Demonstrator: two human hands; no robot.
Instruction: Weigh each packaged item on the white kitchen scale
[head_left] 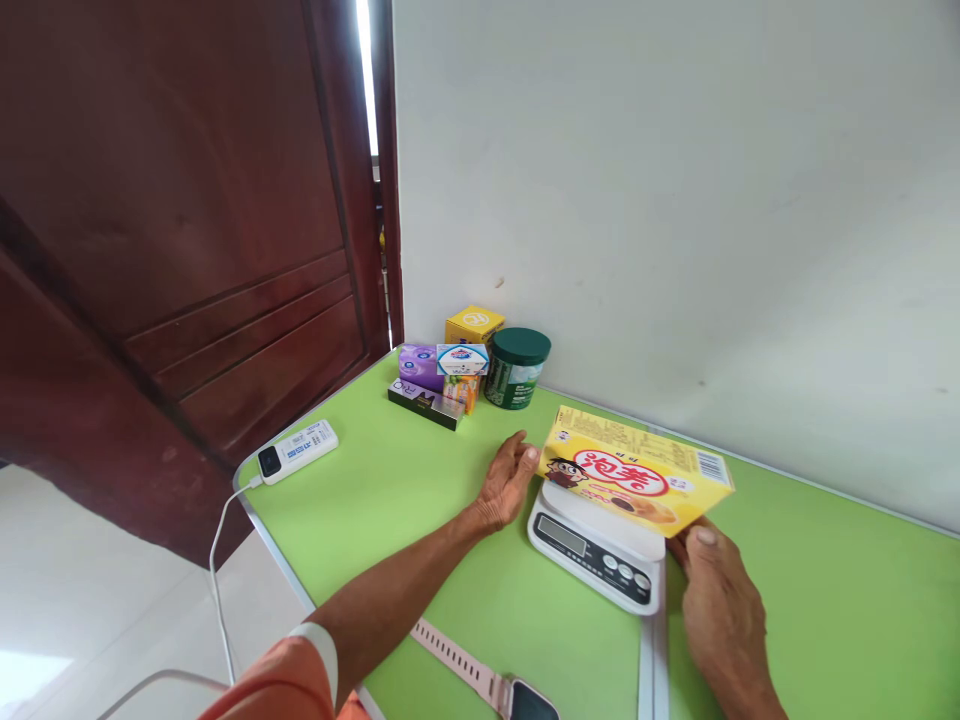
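A yellow snack box (626, 470) with red lettering and a cartoon face sits at a tilt over the white kitchen scale (596, 555), hiding most of its platform. My right hand (720, 590) grips the box's lower right corner, thumb in front and fingers partly hidden beneath. At the box's left end is my left hand (510, 482), its fingers and thumb apart, the thumb close to the edge. Whether that thumb touches the cardboard I cannot tell. The scale's display shows no readable number.
Behind my left hand stand a green-lidded tub (519, 370), a yellow box (474, 322), a purple pack (420, 366), a small white box (463, 359) and a black box (425, 403). A white device (300, 452) with a cable lies left. A pink-strapped smartwatch (487, 685) lies in front.
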